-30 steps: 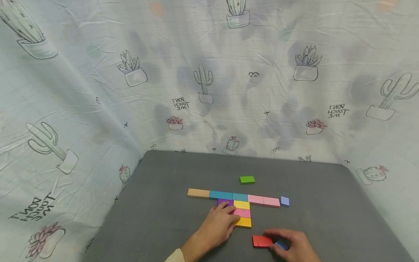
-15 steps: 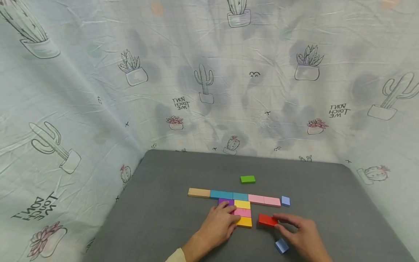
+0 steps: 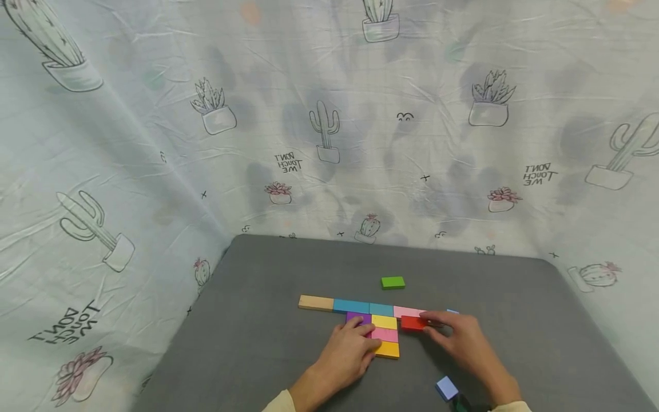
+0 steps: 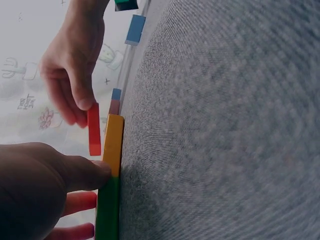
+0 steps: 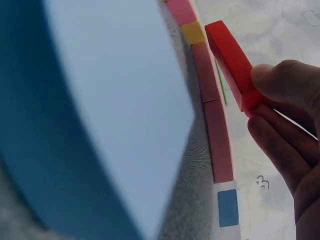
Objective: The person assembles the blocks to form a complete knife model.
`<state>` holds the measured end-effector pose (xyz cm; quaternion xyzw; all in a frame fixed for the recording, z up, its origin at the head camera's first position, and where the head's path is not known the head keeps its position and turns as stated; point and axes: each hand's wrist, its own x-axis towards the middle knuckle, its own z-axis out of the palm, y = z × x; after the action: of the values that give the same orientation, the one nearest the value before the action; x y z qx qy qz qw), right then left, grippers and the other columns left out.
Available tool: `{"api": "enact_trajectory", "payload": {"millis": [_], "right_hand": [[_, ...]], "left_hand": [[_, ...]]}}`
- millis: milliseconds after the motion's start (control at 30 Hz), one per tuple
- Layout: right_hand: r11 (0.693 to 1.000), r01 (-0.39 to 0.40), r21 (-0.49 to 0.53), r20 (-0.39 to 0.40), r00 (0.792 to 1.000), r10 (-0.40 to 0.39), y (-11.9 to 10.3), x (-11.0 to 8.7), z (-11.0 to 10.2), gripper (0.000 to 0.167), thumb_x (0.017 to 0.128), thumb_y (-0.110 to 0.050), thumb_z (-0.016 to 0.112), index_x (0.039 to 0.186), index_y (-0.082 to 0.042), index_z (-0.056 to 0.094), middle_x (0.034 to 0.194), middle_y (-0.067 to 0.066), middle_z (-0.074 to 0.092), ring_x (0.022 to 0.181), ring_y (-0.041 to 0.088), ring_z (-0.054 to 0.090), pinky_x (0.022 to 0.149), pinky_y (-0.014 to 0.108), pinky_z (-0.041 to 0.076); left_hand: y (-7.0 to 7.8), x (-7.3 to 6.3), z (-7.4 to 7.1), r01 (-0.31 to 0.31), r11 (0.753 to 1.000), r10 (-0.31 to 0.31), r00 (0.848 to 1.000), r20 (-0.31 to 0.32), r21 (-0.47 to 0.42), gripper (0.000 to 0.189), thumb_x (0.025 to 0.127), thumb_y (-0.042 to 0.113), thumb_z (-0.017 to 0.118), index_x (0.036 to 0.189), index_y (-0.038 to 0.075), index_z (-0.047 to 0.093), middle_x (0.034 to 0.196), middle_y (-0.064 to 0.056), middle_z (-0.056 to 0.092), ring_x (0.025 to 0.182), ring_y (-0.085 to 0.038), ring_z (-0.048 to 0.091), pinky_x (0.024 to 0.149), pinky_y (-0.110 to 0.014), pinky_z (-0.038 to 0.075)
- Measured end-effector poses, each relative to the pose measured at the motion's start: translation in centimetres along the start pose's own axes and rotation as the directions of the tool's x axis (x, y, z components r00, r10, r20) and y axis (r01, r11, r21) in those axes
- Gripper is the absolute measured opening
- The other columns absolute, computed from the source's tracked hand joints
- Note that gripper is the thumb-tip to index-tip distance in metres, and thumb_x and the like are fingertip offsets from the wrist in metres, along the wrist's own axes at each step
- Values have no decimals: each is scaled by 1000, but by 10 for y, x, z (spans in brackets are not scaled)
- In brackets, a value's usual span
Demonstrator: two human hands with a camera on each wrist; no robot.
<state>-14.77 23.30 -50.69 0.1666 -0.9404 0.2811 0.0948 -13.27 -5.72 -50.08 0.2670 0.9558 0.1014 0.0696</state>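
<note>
My right hand (image 3: 465,340) pinches one end of a red block (image 3: 413,323), held just above the table beside a yellow block (image 3: 384,323). In the right wrist view, the thumb (image 5: 280,80) and fingers grip that block's near end. My left hand (image 3: 344,353) rests on a cluster of blocks: a purple block (image 3: 357,317), the yellow one, a pink block (image 3: 385,335) and an orange-yellow block (image 3: 389,349). The left wrist view shows its thumb touching a green block (image 4: 108,212) beside the orange-yellow one. Behind the cluster runs a row of tan (image 3: 316,302), teal (image 3: 351,306) and pink blocks.
A bright green block (image 3: 393,282) lies behind the row on the grey table (image 3: 247,355). One light blue block (image 3: 447,388) lies near the front right, by a dark green piece (image 3: 461,403). A second light blue block (image 3: 452,312) is mostly hidden past the row's right end.
My right hand has picked up the red block from the front and carried it away from me to the cluster's right side. The left hand stays on the cluster.
</note>
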Motion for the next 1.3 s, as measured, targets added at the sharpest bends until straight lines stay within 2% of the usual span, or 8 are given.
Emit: {"api": "enact_trajectory", "payload": {"millis": [200, 400, 733, 1100, 1300], "right_hand": [[1000, 18, 12, 52, 998, -19, 4, 6, 5, 35, 88, -8, 92, 121, -16, 84, 114, 0, 84, 99, 18, 79, 88, 43, 68], [1000, 32, 1, 71, 997, -31, 6, 6, 8, 35, 89, -11, 92, 122, -18, 84, 117, -1, 84, 103, 22, 79, 92, 47, 67], [998, 66, -20, 106, 992, -64, 6, 11, 10, 39, 86, -9, 94, 123, -16, 84, 112, -5, 83, 101, 17, 76, 92, 45, 67], [997, 60, -50, 110, 992, -54, 1, 17, 13, 40, 83, -9, 96, 121, -15, 85, 111, -4, 83, 101, 18, 76, 94, 47, 66], [1000, 21, 9, 126, 992, -22, 3, 21, 7, 35, 87, -13, 93, 121, -14, 84, 113, 0, 83, 104, 22, 78, 92, 46, 67]], "left_hand": [[2, 0, -1, 14, 1000, -14, 1000, 15, -4, 30, 104, 37, 76, 133, 43, 79, 153, 11, 66, 152, -27, 53, 111, -67, 54], [2, 0, 0, 20, 1000, -20, 1000, 12, -6, 31, 103, 37, 76, 133, 43, 78, 153, 10, 66, 153, -28, 52, 112, -68, 54], [2, 1, 0, 9, 1000, -9, 1000, 6, 1, 30, 104, 37, 76, 133, 42, 79, 153, 10, 67, 152, -28, 53, 110, -67, 55], [1, 2, -2, 17, 1000, -17, 1000, 2, -13, 31, 103, 36, 77, 133, 41, 79, 153, 9, 67, 152, -28, 53, 111, -67, 55], [1, 2, -2, -2, 1000, 2, 1000, 8, 3, 30, 103, 37, 77, 133, 42, 79, 153, 10, 67, 151, -28, 54, 109, -66, 56]]}}
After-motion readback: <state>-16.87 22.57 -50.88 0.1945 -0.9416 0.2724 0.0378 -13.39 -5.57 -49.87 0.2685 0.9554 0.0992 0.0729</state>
